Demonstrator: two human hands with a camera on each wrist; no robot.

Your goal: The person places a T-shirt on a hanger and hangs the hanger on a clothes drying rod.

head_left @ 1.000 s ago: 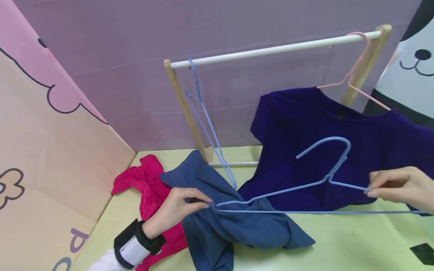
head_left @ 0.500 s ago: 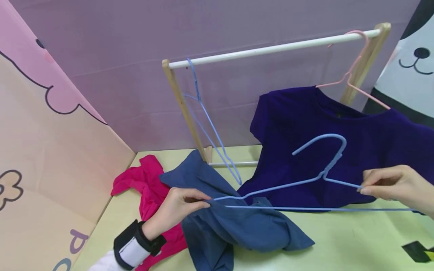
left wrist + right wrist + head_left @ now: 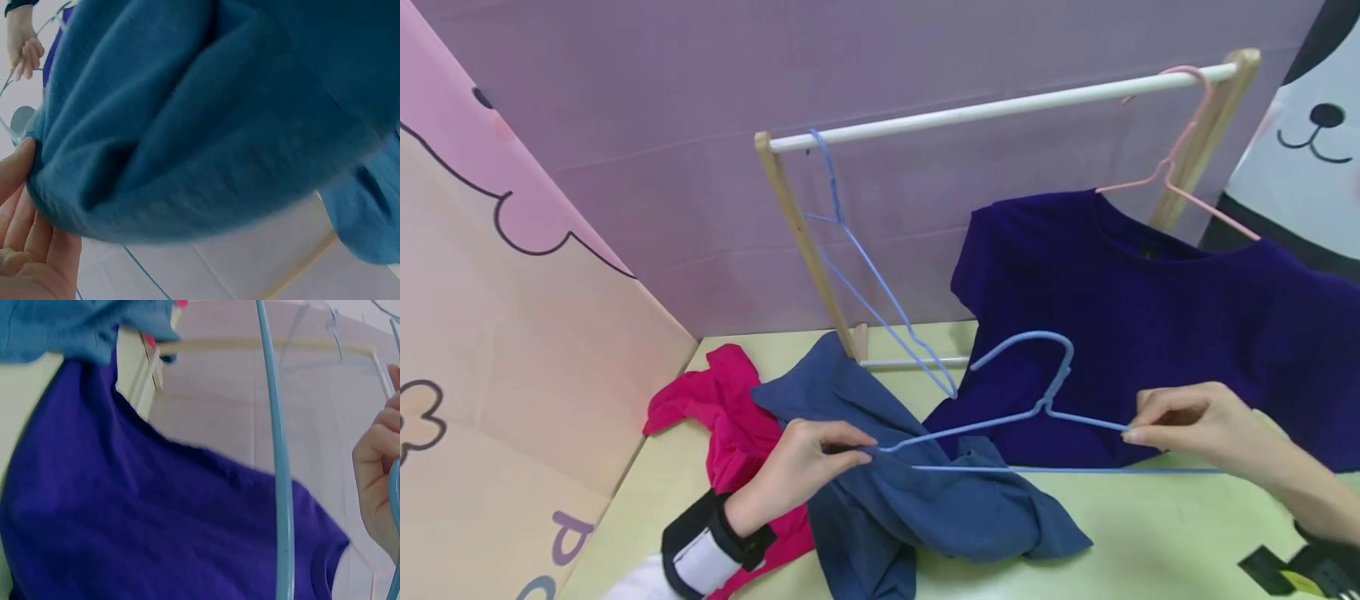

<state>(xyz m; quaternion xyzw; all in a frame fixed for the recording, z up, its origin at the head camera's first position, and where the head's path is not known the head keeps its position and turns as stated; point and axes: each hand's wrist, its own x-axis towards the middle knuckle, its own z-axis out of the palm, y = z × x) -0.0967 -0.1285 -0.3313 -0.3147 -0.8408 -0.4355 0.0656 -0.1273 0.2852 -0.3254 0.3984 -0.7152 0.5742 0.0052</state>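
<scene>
Blue hanger's (image 3: 1037,417) left tip hidden in blue shirt (image 3: 910,467).

Rack (image 3: 1000,108) at back of table (image 3: 1150,550), before wall panel. Spare hanger (image 3: 865,275) on rail near left post. Second hanger (image 3: 1180,167) on rail at right end, carrying shirt (image 3: 1150,317), hem reaching table. Crumpled shirt (image 3: 917,492) on table before left post; another crumpled garment (image 3: 730,417) left of it, touching. Held hanger (image 3: 1037,417) between hands, before hung shirt, left tip in crumpled shirt. Left hand (image 3: 797,467) at left tip, right hand (image 3: 1195,421) on right arm.
</scene>
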